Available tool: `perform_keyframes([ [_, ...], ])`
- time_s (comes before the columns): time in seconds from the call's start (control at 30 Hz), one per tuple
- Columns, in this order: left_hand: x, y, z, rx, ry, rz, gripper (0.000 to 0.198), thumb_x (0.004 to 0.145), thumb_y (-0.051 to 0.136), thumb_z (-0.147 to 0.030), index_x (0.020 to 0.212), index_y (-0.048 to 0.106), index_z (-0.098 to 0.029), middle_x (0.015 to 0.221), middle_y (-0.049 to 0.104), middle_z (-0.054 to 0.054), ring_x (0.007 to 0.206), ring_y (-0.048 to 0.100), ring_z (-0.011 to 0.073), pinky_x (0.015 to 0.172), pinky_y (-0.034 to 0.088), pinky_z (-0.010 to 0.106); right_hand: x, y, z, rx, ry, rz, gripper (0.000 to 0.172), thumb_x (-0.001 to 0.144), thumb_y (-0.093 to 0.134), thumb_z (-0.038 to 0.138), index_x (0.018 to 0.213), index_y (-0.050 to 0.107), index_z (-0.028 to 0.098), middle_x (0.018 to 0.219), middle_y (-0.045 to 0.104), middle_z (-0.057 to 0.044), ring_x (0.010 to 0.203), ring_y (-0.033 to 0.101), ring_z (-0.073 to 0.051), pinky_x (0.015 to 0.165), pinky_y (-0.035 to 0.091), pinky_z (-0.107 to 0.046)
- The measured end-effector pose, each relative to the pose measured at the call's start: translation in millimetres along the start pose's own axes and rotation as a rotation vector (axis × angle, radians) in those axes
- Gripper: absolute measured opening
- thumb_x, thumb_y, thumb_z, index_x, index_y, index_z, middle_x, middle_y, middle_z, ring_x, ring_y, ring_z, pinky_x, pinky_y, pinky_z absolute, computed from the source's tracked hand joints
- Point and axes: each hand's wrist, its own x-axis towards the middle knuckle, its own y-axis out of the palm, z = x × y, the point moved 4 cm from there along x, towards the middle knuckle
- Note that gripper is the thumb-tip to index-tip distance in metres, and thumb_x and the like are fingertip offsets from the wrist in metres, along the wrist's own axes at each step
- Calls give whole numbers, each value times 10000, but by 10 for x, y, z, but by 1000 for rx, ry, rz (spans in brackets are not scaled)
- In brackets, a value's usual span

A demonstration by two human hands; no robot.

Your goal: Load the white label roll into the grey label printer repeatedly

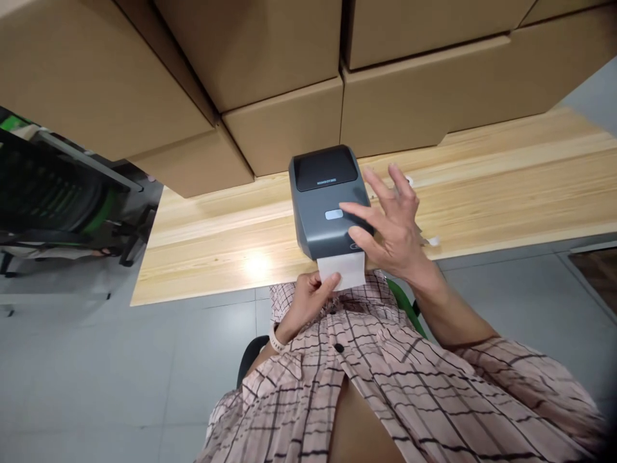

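The fingers (329,281) of the left hand (308,299) are pinched together on the left corner of a white paper (348,270). The paper sticks out of the front of a dark grey printer (321,193), just above those fingers. A pale watch (276,339) sits on that wrist.

The right hand (393,231) is open. Its fingers (380,186) are spread apart. The hand lies against the right side of the printer, and the thumb reaches over the top, close to a small light button (333,215).

The printer stands on a wooden table (506,186), right at the near edge. The paper hangs past that edge, over the person's checked shirt (385,386).

The front of the printer, where the paper comes out, faces the person. Its back faces a pile of brown boxes (289,71). So its long way runs from the person to the boxes. The paper lies the wide way, side to side.

The boxes stand close behind the printer. There is bare table on the left and on the right of it. Two little white bits (432,241) lie on the table beside the right hand.

Off to the left, away from the table, is a black chair (53,193) on a grey floor (96,386).
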Motion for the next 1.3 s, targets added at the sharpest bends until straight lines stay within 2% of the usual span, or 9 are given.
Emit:
perform_keyframes([
  [0.2,-86,-386,4,59,309,-419,425,1024,609,-514,760,701,-193,679,652,2,623,574,133,634,474,271,268,8,75,-34,-121,246,341,971,633,651,1125,770,380,1580,619,31,1624,329,-413,1357,31,-706],
  [0.3,-39,-481,-132,154,546,-585,327,1032,609,-465,1230,736,-238,1191,754,86,1094,707,231,943,565,369,290,51,55,-31,-159,260,373,975,618,672,1087,766,348,1535,662,1,1620,354,-391,1358,44,-701],
  [0.37,49,-423,-211,203,603,-511,575,1006,655,-474,1538,546,-288,1619,535,119,1511,496,311,1238,423,499,195,91,15,-17,-138,210,387,1003,581,656,1118,761,333,1580,622,-7,1625,348,-380,1350,63,-715],
  [0.47,168,-282,-217,145,504,-332,785,1023,642,-465,1704,267,-352,1818,207,72,1687,196,309,1381,183,532,-102,174,-119,131,-2,32,470,1029,536,629,1384,663,349,1742,407,-22,1648,306,-361,1336,177,-712],
  [0.6,204,-214,-143,90,473,-294,739,1065,543,-503,1718,227,-363,1831,163,34,1704,128,288,1398,141,519,-507,323,-324,391,218,-120,632,1062,458,599,1655,375,398,1782,325,-16,1657,298,-305,1350,266,-638],
  [0.8,208,-301,-176,176,559,-380,632,1071,448,-600,1663,390,-386,1819,209,-13,1712,31,282,1399,99,534,-557,266,-327,480,248,-33,665,1052,408,671,1672,350,438,1781,321,42,1665,276,-314,1374,228,-624],
  [1.07,749,-734,-894,155,860,-555,449,1043,548,-565,1396,699,-333,1527,650,34,1541,492,274,1335,310,522,442,-25,-195,289,24,-32,851,1009,290,814,1726,179,370,1804,257,19,1681,212,-332,1390,182,-576],
  [1.2,1290,-1006,-904,76,661,-481,716,849,784,-637,1444,629,-270,1594,578,116,1528,492,315,1287,369,501,1151,-38,-134,221,-54,-119,920,982,288,857,1731,53,377,1820,175,19,1696,154,-313,1397,141,-542],
  [1.3,1509,-1000,-691,5,408,-226,935,714,903,-598,1524,546,-298,1707,445,139,1598,394,367,1287,361,550,1549,2,-177,213,-59,-131,967,957,351,872,1725,-2,400,1826,127,41,1704,114,-310,1397,146,-542],
])
